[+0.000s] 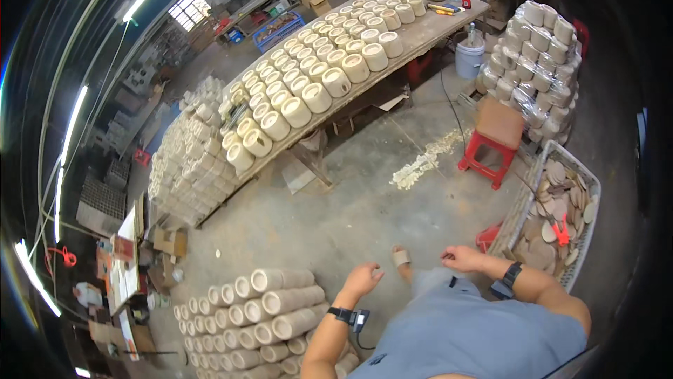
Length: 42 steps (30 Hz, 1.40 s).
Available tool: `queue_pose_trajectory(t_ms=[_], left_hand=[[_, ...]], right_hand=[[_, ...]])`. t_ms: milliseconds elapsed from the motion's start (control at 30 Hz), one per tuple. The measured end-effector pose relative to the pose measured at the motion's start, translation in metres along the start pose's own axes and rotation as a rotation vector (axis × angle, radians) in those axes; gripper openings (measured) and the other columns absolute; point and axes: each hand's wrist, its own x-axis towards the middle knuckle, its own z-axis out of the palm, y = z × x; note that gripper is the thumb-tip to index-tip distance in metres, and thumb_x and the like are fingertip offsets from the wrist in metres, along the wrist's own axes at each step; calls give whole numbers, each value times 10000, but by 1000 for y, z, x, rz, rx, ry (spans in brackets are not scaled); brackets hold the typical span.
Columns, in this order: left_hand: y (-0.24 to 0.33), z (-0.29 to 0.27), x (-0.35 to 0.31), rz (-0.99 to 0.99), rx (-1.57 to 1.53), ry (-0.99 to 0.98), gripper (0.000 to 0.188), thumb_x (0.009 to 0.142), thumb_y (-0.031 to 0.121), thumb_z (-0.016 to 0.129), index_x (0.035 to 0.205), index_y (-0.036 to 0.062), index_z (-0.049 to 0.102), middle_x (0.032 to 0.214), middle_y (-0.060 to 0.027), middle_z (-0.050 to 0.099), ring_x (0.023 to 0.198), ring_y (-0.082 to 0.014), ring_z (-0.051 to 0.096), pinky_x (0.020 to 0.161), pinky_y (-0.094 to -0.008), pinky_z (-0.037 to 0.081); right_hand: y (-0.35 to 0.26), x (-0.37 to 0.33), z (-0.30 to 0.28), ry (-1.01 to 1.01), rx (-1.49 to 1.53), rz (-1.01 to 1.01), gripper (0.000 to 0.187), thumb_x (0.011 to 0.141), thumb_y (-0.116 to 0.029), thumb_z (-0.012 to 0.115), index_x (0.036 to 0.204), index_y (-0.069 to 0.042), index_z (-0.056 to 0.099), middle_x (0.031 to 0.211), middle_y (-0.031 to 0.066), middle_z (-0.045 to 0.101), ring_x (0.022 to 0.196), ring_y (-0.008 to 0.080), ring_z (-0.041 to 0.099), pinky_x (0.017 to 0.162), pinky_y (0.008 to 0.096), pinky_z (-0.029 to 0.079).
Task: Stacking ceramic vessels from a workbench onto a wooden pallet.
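My left hand (pixel 363 281) hangs in front of my body with its fingers loosely bent and a gap at the thumb; I see nothing in it. Nearest to it is a stack of pale cylindrical pots (pixel 280 302), lying on their sides with round openings turned to the left. My right hand (pixel 461 258) is held by my waist, its fingers slightly curled and apart, with no object showing. Close to that hand are a red plastic piece (pixel 488 237) and a grey crate (pixel 587 253) of flat pale discs (pixel 547 232). Neither hand touches anything.
A long worktable (pixel 449 23) carries rows of upright pale pots (pixel 336 82). Beside it stand a red stool (pixel 496 142) with a brown top, a white bucket (pixel 470 60) and a plastic-wrapped pot stack (pixel 536 57). Pale scraps (pixel 425 162) lie on the concrete floor.
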Motion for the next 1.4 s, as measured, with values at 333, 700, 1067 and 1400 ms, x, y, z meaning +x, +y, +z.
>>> queue_pose_trajectory(t_ms=[333, 700, 1067, 1400], left_hand=[[-158, -106, 85, -259, -121, 41, 478, 900, 494, 589, 1123, 80, 673, 1049, -192, 688, 1006, -375, 642, 888, -447, 507], [-218, -187, 358, -119, -136, -50, 389, 899, 411, 582, 1085, 86, 686, 1019, -212, 681, 993, -379, 640, 855, -452, 515], [-25, -415, 599, 297, -111, 245, 231, 882, 260, 627, 1001, 65, 662, 928, -164, 673, 890, -364, 636, 778, -462, 507], [45, -448, 758, 187, 4, 521, 415, 793, 230, 710, 1150, 42, 613, 1123, -157, 617, 1052, -333, 575, 895, -431, 479]], right_hand=[[-90, 185, -87, -11, -43, 24, 357, 870, -283, 610, 1138, -48, 632, 1056, 163, 705, 980, 321, 672, 854, 408, 529], [-118, 347, -224, 169, -156, 34, 355, 873, -302, 628, 1130, -57, 625, 1067, 172, 688, 1010, 358, 643, 869, 430, 509], [-144, 503, -437, 432, -187, 33, 346, 819, -222, 663, 1104, -34, 604, 1004, 190, 665, 952, 364, 641, 833, 424, 512], [-135, 708, -649, 351, -652, -125, 578, 779, -66, 641, 1338, -87, 494, 1256, 215, 557, 1143, 385, 553, 976, 447, 462]])
